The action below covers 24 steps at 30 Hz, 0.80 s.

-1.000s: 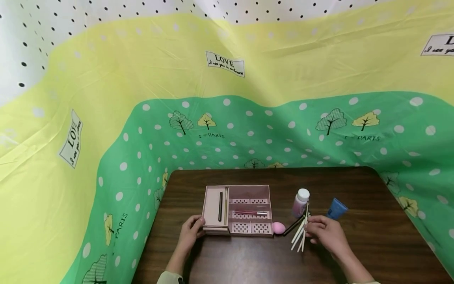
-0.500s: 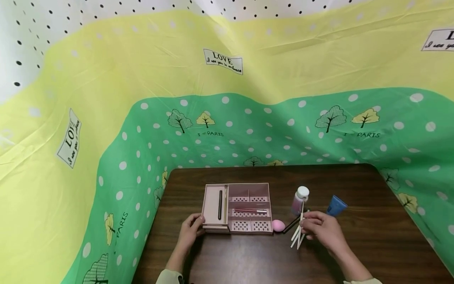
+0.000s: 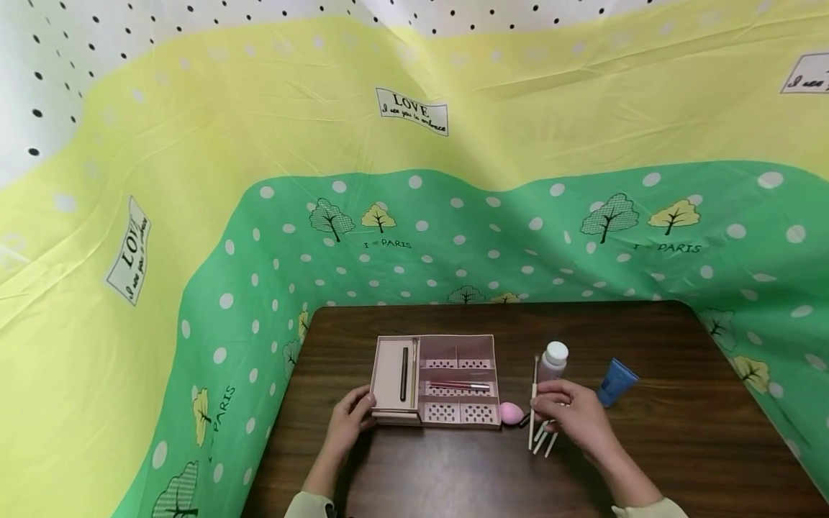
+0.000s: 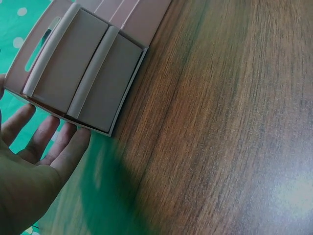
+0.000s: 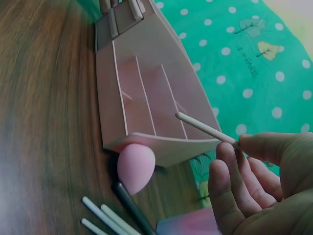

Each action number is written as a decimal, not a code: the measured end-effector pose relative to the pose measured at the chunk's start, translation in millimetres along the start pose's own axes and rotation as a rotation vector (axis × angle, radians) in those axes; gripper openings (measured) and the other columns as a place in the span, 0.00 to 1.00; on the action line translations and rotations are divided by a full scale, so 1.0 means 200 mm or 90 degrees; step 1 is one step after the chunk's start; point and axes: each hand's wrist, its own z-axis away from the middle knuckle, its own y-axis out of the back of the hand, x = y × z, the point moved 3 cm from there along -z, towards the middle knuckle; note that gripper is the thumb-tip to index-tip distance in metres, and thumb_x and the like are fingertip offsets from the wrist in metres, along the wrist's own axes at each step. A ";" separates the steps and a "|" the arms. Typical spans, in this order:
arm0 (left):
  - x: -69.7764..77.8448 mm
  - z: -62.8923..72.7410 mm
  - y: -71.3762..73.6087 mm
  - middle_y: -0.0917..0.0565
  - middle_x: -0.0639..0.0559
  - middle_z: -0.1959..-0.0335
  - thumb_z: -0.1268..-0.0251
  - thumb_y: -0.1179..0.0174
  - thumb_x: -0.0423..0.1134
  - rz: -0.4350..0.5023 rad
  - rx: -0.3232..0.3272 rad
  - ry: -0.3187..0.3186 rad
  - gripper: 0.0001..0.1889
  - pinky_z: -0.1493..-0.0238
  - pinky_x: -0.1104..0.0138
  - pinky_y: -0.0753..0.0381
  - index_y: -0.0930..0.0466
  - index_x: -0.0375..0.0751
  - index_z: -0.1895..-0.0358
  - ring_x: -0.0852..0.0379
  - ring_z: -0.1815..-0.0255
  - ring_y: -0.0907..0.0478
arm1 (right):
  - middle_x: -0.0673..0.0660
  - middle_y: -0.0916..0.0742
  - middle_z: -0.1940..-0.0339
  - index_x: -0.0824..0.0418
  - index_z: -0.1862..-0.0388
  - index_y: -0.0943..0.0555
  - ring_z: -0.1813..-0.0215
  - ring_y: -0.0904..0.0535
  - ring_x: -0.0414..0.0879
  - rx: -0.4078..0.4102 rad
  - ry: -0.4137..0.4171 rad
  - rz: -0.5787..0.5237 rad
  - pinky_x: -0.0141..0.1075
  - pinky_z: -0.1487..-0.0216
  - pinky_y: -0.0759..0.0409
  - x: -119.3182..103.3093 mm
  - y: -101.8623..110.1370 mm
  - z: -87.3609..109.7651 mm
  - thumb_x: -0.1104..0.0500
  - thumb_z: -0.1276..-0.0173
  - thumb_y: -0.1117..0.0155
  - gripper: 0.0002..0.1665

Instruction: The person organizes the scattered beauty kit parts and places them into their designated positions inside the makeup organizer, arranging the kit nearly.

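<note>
With my right hand (image 3: pixel 573 419) I pinch a brush (image 3: pixel 534 391) between thumb and fingertips, its shaft just left of the bottle (image 3: pixel 552 365) and near the pink sponge (image 3: pixel 511 413), while my left hand (image 3: pixel 345 424), fingers relaxed, touches the left side of the pink drawer box (image 3: pixel 389 368).

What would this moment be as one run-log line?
left hand: touching pink organizer | right hand: pinching white-handled brush | beside organizer: pink sponge | near right hand: bottle, blue tube
</note>
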 end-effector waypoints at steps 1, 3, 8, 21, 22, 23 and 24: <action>0.00 0.00 0.00 0.19 0.43 0.50 0.25 0.39 0.49 -0.001 -0.002 0.001 0.27 0.47 0.51 0.13 0.24 0.34 0.33 0.55 0.51 0.19 | 0.61 0.10 0.62 0.75 0.41 0.23 0.67 0.12 0.48 -0.001 -0.001 0.000 0.42 0.69 0.12 -0.01 -0.01 0.00 0.66 0.34 0.27 0.26; 0.00 0.00 0.00 0.19 0.43 0.50 0.25 0.38 0.49 0.002 -0.004 0.002 0.27 0.46 0.50 0.14 0.25 0.34 0.32 0.55 0.50 0.19 | 0.61 0.10 0.62 0.74 0.40 0.23 0.67 0.12 0.47 -0.006 -0.001 -0.003 0.43 0.69 0.12 -0.02 -0.03 -0.01 0.66 0.34 0.28 0.26; 0.02 0.01 0.00 0.19 0.43 0.50 0.24 0.40 0.47 0.010 -0.005 0.004 0.26 0.45 0.48 0.14 0.25 0.33 0.32 0.54 0.50 0.19 | 0.61 0.10 0.63 0.75 0.41 0.24 0.68 0.12 0.47 -0.018 0.022 -0.006 0.42 0.70 0.12 -0.09 -0.09 -0.03 0.67 0.35 0.28 0.26; 0.03 0.01 0.00 0.19 0.45 0.51 0.23 0.40 0.47 0.008 -0.005 0.005 0.25 0.46 0.49 0.14 0.25 0.34 0.32 0.56 0.51 0.20 | 0.64 0.11 0.61 0.74 0.41 0.24 0.66 0.12 0.52 -0.034 0.058 -0.030 0.47 0.67 0.11 -0.23 -0.25 -0.11 0.68 0.34 0.31 0.24; 0.03 0.01 0.00 0.19 0.45 0.51 0.23 0.40 0.47 0.010 -0.005 0.006 0.25 0.46 0.49 0.14 0.25 0.34 0.32 0.56 0.51 0.20 | 0.64 0.11 0.61 0.74 0.41 0.24 0.66 0.12 0.51 -0.036 0.057 -0.034 0.47 0.67 0.11 -0.24 -0.26 -0.11 0.68 0.34 0.31 0.24; 0.03 0.00 0.00 0.19 0.45 0.52 0.23 0.40 0.46 0.010 -0.005 0.006 0.25 0.47 0.49 0.14 0.25 0.34 0.32 0.56 0.51 0.20 | 0.64 0.11 0.61 0.75 0.41 0.24 0.66 0.12 0.51 -0.041 0.058 -0.039 0.47 0.67 0.11 -0.25 -0.27 -0.12 0.68 0.34 0.31 0.24; 0.02 0.00 0.00 0.20 0.45 0.52 0.23 0.40 0.46 0.010 -0.005 0.005 0.25 0.47 0.49 0.14 0.25 0.34 0.32 0.56 0.51 0.20 | 0.63 0.11 0.61 0.75 0.41 0.24 0.66 0.12 0.51 -0.045 0.056 -0.044 0.46 0.68 0.11 -0.26 -0.28 -0.12 0.68 0.33 0.31 0.24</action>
